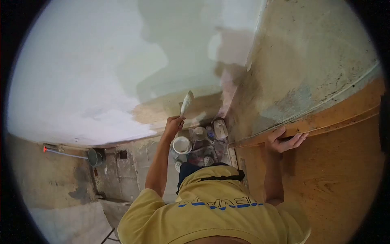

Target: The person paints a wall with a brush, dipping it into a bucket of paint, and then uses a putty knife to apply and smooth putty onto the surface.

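Observation:
My left hand [174,124] is closed around the handle of a paintbrush [187,101]. The brush points up toward the wall, and its bristles are coated in white. Behind the brush, the wall [81,81] is white at left and bare beige low down near the corner. My right hand [284,141] rests against the edge of an orange-brown wooden frame [325,122], with thumb and fingers apart. Below my left hand, a round white bucket [182,145] stands on the floor, holding white paint.
Beside the bucket stand a round tub [199,133], a small blue bottle [210,132] and a white plastic container [220,128]. A grey bucket [95,157] is farther left, with a long pole [67,154] by it. A wooden panel [325,183] borders my right side.

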